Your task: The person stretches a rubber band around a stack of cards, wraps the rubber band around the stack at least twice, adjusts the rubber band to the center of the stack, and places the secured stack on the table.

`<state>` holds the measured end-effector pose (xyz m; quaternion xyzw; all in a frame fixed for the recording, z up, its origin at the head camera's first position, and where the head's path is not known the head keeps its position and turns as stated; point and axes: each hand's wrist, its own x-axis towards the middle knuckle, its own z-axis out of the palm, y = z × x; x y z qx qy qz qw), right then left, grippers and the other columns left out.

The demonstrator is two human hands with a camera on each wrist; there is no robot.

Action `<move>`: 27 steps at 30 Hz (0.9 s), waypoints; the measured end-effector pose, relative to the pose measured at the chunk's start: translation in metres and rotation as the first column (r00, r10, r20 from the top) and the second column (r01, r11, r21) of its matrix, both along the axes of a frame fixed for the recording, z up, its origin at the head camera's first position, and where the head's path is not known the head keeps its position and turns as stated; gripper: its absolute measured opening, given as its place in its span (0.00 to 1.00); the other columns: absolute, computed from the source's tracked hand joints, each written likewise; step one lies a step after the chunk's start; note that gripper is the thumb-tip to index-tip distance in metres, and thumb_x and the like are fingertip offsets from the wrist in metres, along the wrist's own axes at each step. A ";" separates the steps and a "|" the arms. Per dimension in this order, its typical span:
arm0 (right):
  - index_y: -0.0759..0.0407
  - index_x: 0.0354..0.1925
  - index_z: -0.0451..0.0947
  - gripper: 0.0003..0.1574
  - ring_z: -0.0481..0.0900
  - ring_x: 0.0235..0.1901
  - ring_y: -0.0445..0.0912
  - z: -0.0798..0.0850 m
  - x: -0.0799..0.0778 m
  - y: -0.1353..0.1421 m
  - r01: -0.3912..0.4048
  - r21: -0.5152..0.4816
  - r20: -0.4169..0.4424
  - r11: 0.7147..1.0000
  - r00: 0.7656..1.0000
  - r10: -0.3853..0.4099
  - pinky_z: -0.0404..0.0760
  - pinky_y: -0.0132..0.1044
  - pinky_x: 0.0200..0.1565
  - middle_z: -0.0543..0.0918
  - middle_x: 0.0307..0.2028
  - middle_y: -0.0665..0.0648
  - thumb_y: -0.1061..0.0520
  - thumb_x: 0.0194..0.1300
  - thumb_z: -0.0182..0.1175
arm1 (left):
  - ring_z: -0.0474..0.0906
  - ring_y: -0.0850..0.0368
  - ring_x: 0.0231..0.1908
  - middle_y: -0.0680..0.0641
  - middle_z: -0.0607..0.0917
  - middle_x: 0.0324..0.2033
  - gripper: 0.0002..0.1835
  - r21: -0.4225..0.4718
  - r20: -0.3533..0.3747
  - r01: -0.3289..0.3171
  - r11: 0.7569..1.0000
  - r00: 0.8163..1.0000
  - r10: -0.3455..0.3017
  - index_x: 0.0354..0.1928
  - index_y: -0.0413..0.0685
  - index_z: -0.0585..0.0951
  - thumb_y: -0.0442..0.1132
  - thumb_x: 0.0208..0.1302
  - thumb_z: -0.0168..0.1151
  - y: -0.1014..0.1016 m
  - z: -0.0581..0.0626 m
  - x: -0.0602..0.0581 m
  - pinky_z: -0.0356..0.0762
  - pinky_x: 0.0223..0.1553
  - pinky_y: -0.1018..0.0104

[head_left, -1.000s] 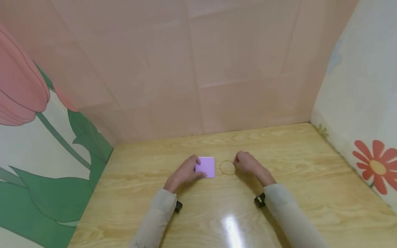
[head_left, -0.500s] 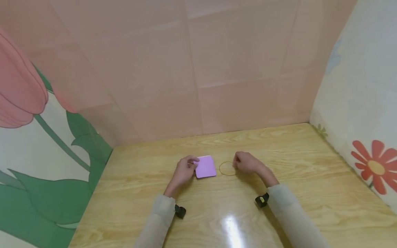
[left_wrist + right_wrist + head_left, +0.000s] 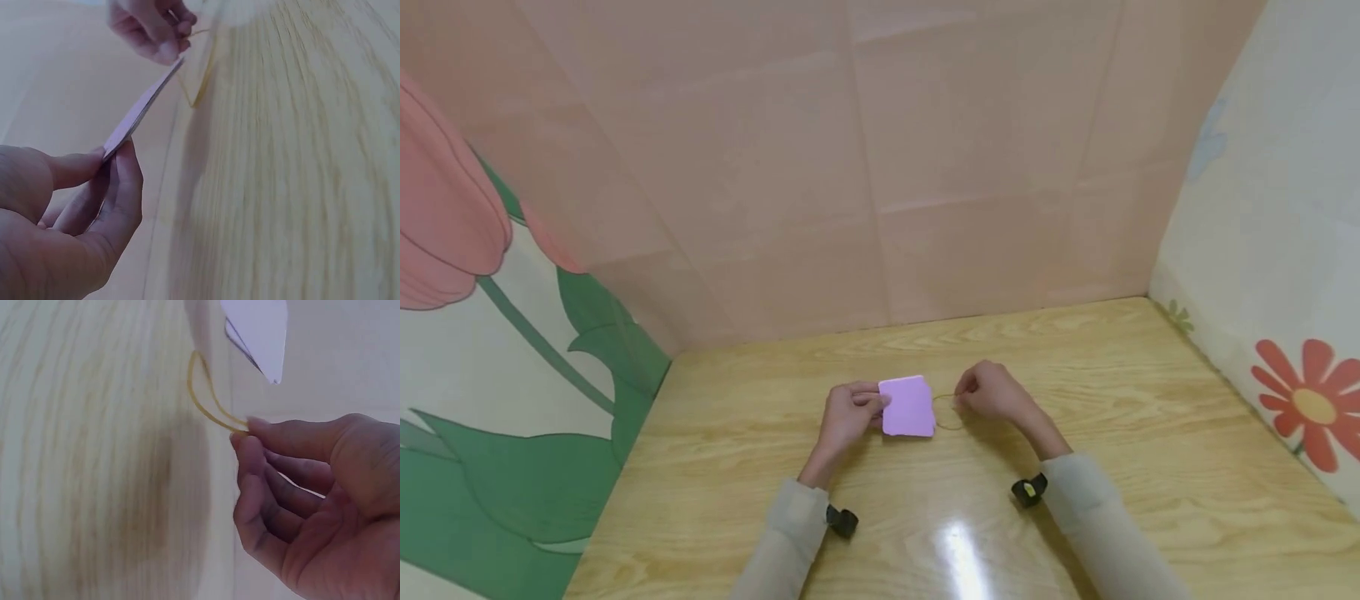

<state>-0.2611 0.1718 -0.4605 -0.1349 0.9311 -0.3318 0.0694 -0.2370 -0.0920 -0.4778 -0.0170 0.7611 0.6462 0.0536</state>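
Note:
My left hand (image 3: 844, 417) pinches a thin stack of square purple cards (image 3: 907, 407) at its left edge, thumb on top and fingers beneath. In the left wrist view the stack (image 3: 142, 107) is tilted and held above the table. The right wrist view shows a corner of the cards (image 3: 259, 334) slightly fanned. Between thumb and index finger, my right hand (image 3: 995, 392) pinches a yellow rubber band (image 3: 199, 394), whose loop hangs loose toward the cards. From the head view, the card stack's right edge overlaps the band's loop.
The wood-grain table (image 3: 737, 467) extends around both hands. A pink sheet (image 3: 775, 208) hangs behind it, and flower-patterned panels (image 3: 1262, 250) stand at the sides. Each wrist carries a small black camera (image 3: 1028, 490).
My left hand shifts its grip to the cards' left edge and lifts them, tilting and moving them right toward the rubber band. The right hand keeps pinching the band, almost in place.

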 end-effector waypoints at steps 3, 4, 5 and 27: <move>0.62 0.34 0.87 0.07 0.80 0.26 0.43 0.004 0.000 -0.001 0.044 -0.053 0.030 0.998 0.999 -0.043 0.79 0.32 0.28 0.88 0.27 0.56 0.59 0.62 0.64 | 0.89 0.54 0.36 0.38 0.90 0.39 0.13 0.020 0.008 0.002 1.000 1.000 -0.002 0.47 0.37 0.85 0.35 0.62 0.68 0.000 0.001 0.001 0.90 0.38 0.60; 0.62 0.35 0.86 0.08 0.80 0.25 0.43 0.006 0.001 -0.001 0.055 -0.073 0.040 0.996 0.998 -0.052 0.79 0.32 0.27 0.88 0.27 0.56 0.59 0.63 0.63 | 0.89 0.54 0.36 0.38 0.90 0.39 0.13 0.026 0.011 0.005 1.000 1.000 -0.005 0.47 0.37 0.85 0.35 0.62 0.68 -0.001 0.001 0.002 0.90 0.38 0.60; 0.63 0.36 0.86 0.09 0.80 0.25 0.43 0.007 0.001 -0.001 0.066 -0.093 0.050 0.993 0.997 -0.062 0.80 0.32 0.27 0.88 0.27 0.57 0.59 0.64 0.63 | 0.89 0.53 0.36 0.38 0.90 0.39 0.13 0.032 0.013 0.007 0.999 1.000 -0.007 0.47 0.38 0.85 0.36 0.62 0.69 -0.001 0.001 0.002 0.90 0.38 0.59; 0.61 0.38 0.87 0.13 0.86 0.31 0.49 0.021 0.005 -0.016 0.150 -0.266 -0.050 0.952 0.984 -0.169 0.81 0.32 0.27 0.89 0.30 0.56 0.52 0.66 0.63 | 0.88 0.54 0.32 0.34 0.88 0.41 0.15 0.165 0.114 -0.024 0.986 0.993 0.005 0.49 0.33 0.83 0.33 0.62 0.67 0.006 -0.006 0.006 0.90 0.37 0.62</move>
